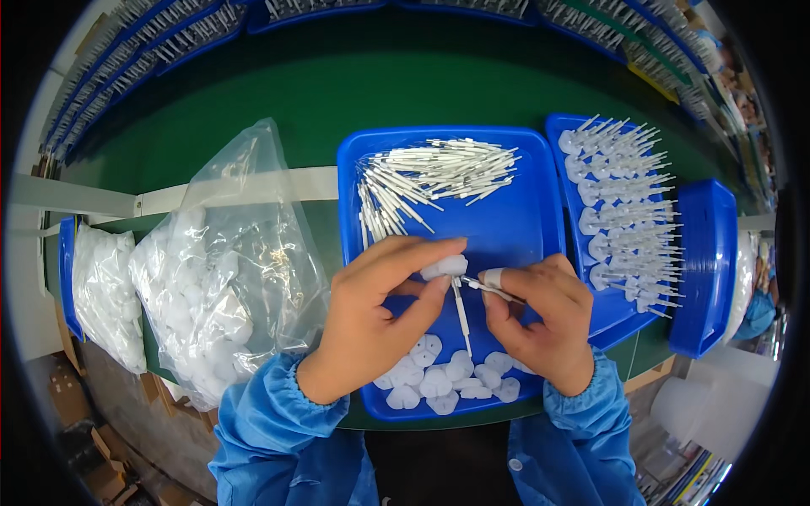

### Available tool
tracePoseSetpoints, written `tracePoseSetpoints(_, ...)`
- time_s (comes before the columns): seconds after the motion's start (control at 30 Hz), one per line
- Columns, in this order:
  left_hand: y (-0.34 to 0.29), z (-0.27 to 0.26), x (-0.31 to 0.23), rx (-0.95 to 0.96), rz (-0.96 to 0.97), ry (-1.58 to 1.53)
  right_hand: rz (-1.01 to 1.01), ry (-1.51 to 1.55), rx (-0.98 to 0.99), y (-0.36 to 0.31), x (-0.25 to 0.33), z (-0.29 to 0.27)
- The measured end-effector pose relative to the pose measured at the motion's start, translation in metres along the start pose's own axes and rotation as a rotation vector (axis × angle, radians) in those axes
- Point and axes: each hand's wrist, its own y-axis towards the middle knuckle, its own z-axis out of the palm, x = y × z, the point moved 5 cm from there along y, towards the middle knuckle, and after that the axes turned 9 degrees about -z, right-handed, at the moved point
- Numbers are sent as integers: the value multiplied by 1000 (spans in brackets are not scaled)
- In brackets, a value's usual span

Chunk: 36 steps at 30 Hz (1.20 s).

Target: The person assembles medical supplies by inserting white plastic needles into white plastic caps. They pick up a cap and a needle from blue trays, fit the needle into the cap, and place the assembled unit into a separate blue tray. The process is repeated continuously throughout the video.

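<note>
My left hand (363, 312) pinches a white lobed plastic piece (445, 267) between thumb and fingers above a blue tray (506, 232). A thin white rod (463, 320) hangs down from that piece. My right hand (548, 316), with a white wrap on one finger, grips another thin rod (504, 293), its tip close to the piece; whether it is inserted I cannot tell. Many loose rods (439, 169) lie across the tray's far part. Several white lobed pieces (434, 381) are heaped at its near edge, below my hands.
To the right, a blue tray (603, 325) carries rows of white pieces with rods (624, 215). Beside it stand stacked blue trays (707, 261). A clear bag (228, 278) of white pieces lies left, near another filled bag (108, 295). Filled trays (194, 42) line the green table's (337, 80) far side.
</note>
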Motion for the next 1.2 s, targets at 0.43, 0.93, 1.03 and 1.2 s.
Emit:
tracePoseSetpoints(0.43,1,0,-4,-43,111,217,172,190,33,-3,-6,1)
tracePoseSetpoints(0.93,-1,7,-15,-50,300,474,215,176,85,-4,-12,13)
tracePoseSetpoints(1.03,-4,10,-15,-85,337,555,39,-55,28,4,-1,9)
tracePoseSetpoints(1.2,-7,11,-15,-85,302,612,-1,-180,50,5,7,10)
